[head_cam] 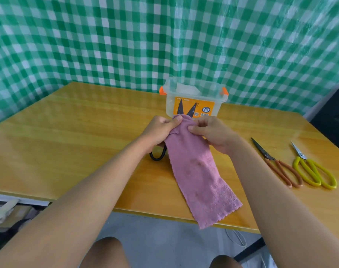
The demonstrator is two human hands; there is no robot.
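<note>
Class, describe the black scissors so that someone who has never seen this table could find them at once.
On the wooden table, before the clear box, the left hand and right hand hold a pink cloth. The black scissors are wrapped in it, with open blades poking out above the hands. The red scissors and yellow scissors lie bare to the right.

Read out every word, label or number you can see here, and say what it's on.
On the clear plastic box, the orange label: print, barcode, QR code and round seal, all too blurred to read.
On the pink cloth: no lettering visible.
</note>
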